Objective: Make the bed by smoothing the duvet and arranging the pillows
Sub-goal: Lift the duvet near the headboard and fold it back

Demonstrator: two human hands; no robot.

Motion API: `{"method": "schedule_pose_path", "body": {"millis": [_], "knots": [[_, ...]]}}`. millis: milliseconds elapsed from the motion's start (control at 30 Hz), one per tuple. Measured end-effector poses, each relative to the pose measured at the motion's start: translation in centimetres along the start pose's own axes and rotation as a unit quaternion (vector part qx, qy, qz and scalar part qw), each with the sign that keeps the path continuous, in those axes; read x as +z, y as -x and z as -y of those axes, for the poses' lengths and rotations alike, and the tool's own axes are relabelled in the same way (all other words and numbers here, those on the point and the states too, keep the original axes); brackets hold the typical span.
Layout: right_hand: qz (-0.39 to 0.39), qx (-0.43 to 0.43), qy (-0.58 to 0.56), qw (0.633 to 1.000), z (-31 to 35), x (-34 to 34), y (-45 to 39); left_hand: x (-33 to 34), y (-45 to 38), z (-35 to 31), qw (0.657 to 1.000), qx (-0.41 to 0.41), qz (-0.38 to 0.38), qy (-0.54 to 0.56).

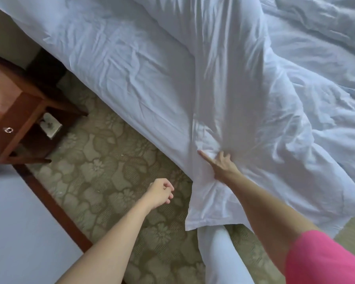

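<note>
1. Two bare hands show in the lower half of the frame, reaching out from the bottom edge.
2. The right hand (223,165), at centre right, presses into the rumpled white fabric duvet (244,99); its forefinger points toward the upper left while the other fingers bunch the cloth, so its grip is clenched on the duvet.
3. The left hand (160,192), at lower centre, hangs over the floor with fingers curled loosely inward; its grip holds nothing.
4. The duvet fills the centre and right of the frame, and a corner of it hangs off the bed's edge toward the bottom centre, just below the right hand.
5. A wrinkled white bed sheet (121,64) lies bare across the upper left and centre, left of the duvet's folded edge.
6. A beige carpet with a raised flower pattern (111,160) covers the floor between bed and left edge.
7. A reddish-brown wooden nightstand (19,111) stands at the left edge, near the bed's side.
8. A bright pink short sleeve (326,259) covers the right upper arm at the lower right.
9. A leg in pale white trousers (219,257) shows at bottom centre, below the hanging corner.
</note>
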State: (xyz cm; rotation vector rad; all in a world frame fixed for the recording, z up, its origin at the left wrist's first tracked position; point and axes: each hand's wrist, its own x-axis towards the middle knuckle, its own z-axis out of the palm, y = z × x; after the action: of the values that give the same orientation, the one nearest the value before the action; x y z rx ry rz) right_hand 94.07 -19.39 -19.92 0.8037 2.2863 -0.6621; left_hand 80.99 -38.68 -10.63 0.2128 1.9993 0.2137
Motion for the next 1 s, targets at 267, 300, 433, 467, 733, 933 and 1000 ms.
{"method": "schedule_pose_path", "body": {"millis": [267, 300, 433, 467, 733, 933, 1000], "knots": [[-0.015, -0.002, -0.093, 0.996, 0.0, 0.0, 2.4, 1.3, 2.2, 2.4, 0.998, -0.008, -0.015, 0.064], [-0.028, 0.003, -0.106, 0.994, 0.2, -0.2, 3.1, 1.4, 3.0, 2.5, 0.997, -0.006, -0.021, 0.074], [-0.099, -0.016, -0.165, 0.981, 0.1, -2.6, 7.0, 2.1, 6.5, 1.6, 0.994, 0.013, -0.047, 0.098], [-0.122, -0.026, -0.185, 0.975, -0.2, -3.2, 8.2, 2.6, 7.6, 1.2, 0.994, 0.024, -0.05, 0.094], [-0.182, -0.081, -0.463, 0.864, -6.4, -11.7, 19.7, 9.8, 15.2, -6.1, 0.973, 0.101, 0.015, 0.206], [-0.253, -0.084, -0.51, 0.818, -12.3, -19.9, 28.8, 15.2, 21.3, -14.4, 0.924, 0.242, -0.129, 0.266], [-0.236, -0.089, -0.493, 0.832, -13.2, -21.1, 31.5, 16.3, 24.5, -17.6, 0.907, 0.281, -0.161, 0.269]]}}
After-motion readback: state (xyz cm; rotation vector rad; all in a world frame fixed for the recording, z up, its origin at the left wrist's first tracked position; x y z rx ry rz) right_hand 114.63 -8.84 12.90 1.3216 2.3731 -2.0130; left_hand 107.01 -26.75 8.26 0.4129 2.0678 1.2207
